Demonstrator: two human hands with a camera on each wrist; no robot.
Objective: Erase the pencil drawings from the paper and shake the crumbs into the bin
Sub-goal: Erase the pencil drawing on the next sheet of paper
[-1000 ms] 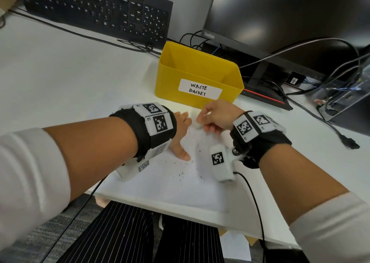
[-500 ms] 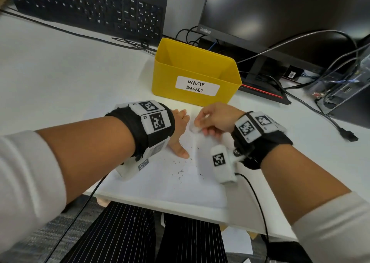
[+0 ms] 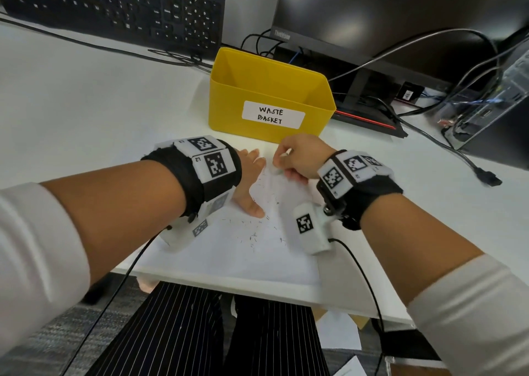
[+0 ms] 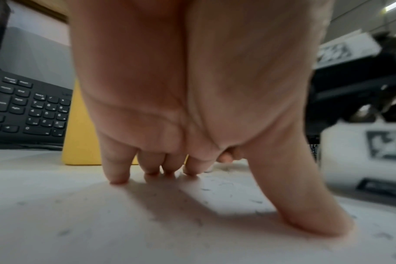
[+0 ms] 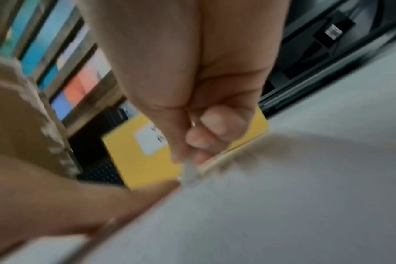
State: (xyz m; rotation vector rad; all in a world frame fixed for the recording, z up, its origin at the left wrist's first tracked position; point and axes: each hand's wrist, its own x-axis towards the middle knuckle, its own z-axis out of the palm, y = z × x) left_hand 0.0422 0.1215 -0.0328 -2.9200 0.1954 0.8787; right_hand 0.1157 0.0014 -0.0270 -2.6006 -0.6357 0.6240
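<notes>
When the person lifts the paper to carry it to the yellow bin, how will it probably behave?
The paper is one thin sheet, so it will likely sag unless both hands hold it. The dark crumbs lie loose on it and would probably slide off at any tilt. It looks light; the left hand presses it flat during erasing.

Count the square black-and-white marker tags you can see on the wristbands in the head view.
6: three on the left black fabric wristband, three on the right black fabric wristband. More may be hidden round the wrists.
</notes>
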